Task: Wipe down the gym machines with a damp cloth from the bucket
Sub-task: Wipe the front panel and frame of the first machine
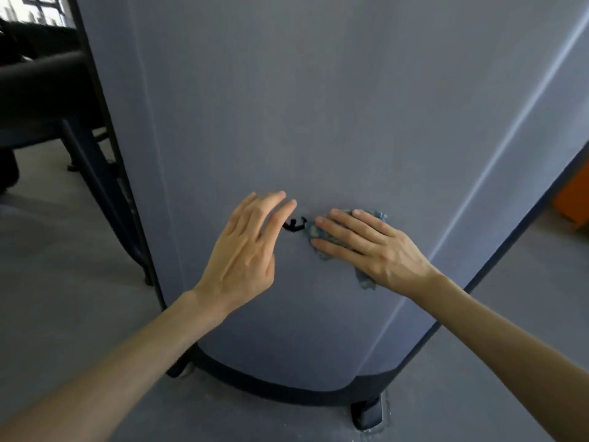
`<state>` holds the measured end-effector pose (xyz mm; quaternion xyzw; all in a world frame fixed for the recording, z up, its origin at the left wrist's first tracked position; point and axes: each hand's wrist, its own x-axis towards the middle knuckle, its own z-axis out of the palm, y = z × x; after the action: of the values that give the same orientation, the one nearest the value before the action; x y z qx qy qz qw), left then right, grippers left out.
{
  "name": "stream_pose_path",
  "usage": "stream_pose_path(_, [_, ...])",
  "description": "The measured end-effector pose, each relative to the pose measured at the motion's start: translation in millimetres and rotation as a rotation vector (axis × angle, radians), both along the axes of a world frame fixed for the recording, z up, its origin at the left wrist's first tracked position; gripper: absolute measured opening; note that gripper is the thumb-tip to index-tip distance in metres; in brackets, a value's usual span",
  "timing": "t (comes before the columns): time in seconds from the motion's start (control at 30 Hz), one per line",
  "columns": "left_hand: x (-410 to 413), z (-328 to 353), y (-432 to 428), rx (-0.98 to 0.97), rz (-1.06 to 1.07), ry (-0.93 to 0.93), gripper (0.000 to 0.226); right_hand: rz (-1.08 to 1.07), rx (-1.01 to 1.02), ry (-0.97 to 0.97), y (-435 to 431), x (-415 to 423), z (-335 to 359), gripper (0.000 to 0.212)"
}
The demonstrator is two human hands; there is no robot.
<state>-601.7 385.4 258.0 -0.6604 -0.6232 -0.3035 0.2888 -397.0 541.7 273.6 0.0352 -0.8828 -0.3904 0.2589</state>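
From the head camera, my right hand (366,247) lies flat with its fingers straight, pressing the blue cloth (380,215) against the grey shroud of the gym machine (318,116). The cloth sits about mid-height on that panel, bunched under my palm, with edges showing past my fingertips and below my wrist. My left hand (245,247) holds nothing. Its fingers are loosely spread near the panel, just left of a small black figure logo (294,224), and I cannot tell whether they touch the surface.

I judge I am partway through this one panel. No wet streaks show, so I cannot say which part is done. The tall stretch above and the black base trim (287,390) look still to do, as does the dark frame (95,148) at the left. The bucket is out of view.

Counted: two hands, one cloth, one logo, one grey panel, one foot (366,413) under the base.
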Motion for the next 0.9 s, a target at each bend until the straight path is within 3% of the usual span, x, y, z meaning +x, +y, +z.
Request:
stream_pose_path(0.2, [4.7,127.6,1.4,-0.073,-0.004,0.014,0.065,-0.003,-0.037,0.071,-0.1,0.6,134.5,0.043])
stream_pose_path(0.5, [17.6,317.7,11.0,-0.027,-0.025,0.089,0.057,-0.049,-0.129,0.207,-2.1,15.0,344.1,0.046])
stream_pose_path(0.77, [49.3,420.4,-0.7,-0.106,0.051,0.153,0.069,-0.115,-0.28,0.215,-22.5,37.4,440.3,0.041])
stream_pose_path(0.9, [69.7,441.8,-3.1,-0.155,0.039,0.189,0.071,-0.139,-0.341,0.249,-26.8,49.8,446.4,0.064])
